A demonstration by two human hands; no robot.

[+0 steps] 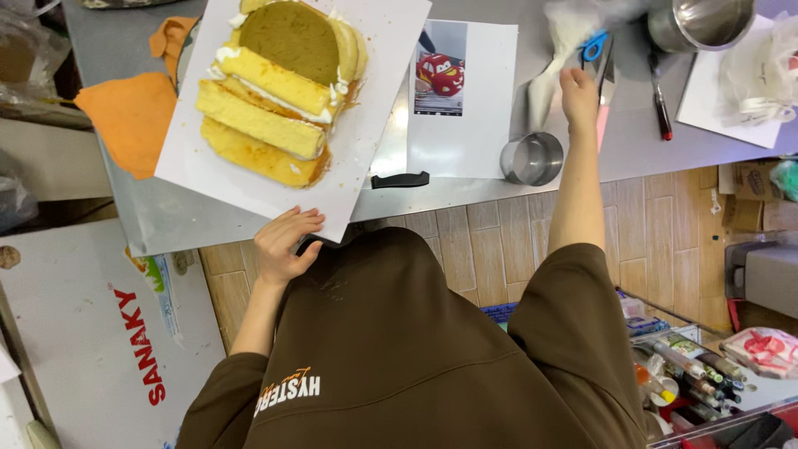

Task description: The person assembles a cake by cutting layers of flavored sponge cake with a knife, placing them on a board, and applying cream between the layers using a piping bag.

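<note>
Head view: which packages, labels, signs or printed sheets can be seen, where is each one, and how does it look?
Printed sheet: on the steel counter right of the cake board, white rectangle with a red cartoon car picture.
White appliance top: lower left, below the counter, red lettering and a green-blue sticker strip.
Cardboard box: right edge, brown.
Plastic packet: lower right, white with red print.

Bright even light; perhaps slight motion blur.
</note>
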